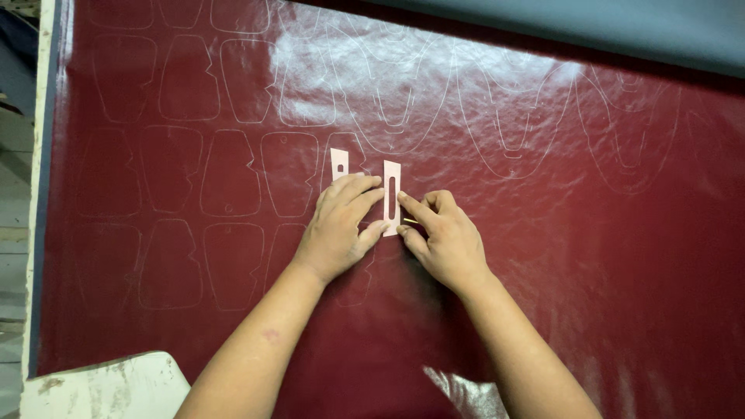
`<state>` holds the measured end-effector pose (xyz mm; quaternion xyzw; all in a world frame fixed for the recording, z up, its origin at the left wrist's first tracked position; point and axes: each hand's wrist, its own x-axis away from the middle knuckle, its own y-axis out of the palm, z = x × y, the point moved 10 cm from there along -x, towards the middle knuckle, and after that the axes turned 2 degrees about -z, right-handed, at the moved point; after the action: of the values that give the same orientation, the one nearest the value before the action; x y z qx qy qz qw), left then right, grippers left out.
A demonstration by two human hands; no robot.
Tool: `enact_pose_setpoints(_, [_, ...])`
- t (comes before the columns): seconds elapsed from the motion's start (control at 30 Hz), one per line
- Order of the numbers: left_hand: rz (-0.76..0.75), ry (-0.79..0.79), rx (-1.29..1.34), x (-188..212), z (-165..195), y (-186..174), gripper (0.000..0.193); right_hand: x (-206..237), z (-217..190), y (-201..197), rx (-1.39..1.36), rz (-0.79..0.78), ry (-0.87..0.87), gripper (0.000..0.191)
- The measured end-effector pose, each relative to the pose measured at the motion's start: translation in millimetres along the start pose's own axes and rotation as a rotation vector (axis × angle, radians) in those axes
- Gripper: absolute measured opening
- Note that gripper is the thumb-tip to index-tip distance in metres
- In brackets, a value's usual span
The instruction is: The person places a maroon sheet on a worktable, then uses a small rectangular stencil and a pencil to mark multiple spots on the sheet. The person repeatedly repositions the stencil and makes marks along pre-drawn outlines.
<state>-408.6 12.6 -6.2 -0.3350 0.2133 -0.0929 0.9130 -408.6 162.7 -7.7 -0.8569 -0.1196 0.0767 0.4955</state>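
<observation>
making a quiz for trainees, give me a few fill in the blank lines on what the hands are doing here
1. The left hand presses a pale pink ____ flat.
2. The sheet under both hands is dark ____.
3. The right hand pinches a thin ____ tool beside the template's slot.
4. The outlines traced on the sheet are ____.

Missing words: template; red; marking; white

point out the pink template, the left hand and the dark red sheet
pink template [392, 177], head view, upper end of the slotted strip
left hand [339, 229], head view, back of the hand
dark red sheet [621, 256], head view, bare glossy area at right
</observation>
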Motion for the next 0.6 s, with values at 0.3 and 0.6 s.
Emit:
enact_pose_setpoints(0.3, [0.055, -0.077, 0.073, -2, -7, -7, 0.057, -1, 1, 1, 0.01, -0.036, 0.006, 0.056])
enact_pose_setpoints(0.6, [0.026, -0.094, 0.058, -2, -9, -4, 0.058, -1, 0, 2, 0.033, -0.041, 0.0, 0.059])
